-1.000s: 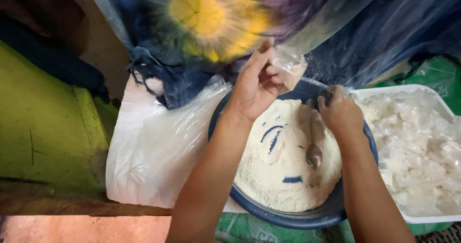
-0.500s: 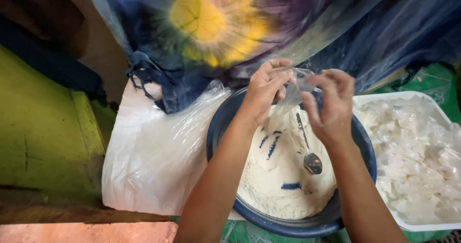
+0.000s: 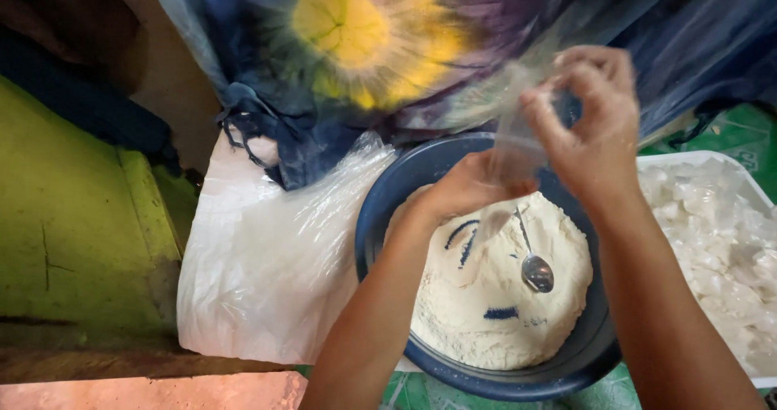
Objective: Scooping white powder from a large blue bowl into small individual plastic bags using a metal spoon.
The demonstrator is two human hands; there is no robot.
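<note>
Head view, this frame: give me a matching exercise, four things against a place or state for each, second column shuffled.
Things:
1. spoon
2. small clear bag
3. blue basin
4. white tray

Places or states:
A. at the right edge, full of white packed pieces
B. held up by both hands, blurred
C. lying on the pale powder
D. holds the pale powder, beside a large plastic sheet

Pairs: 1-C, 2-B, 3-D, 4-A. The left hand and right hand grip the bag above the basin.
</note>
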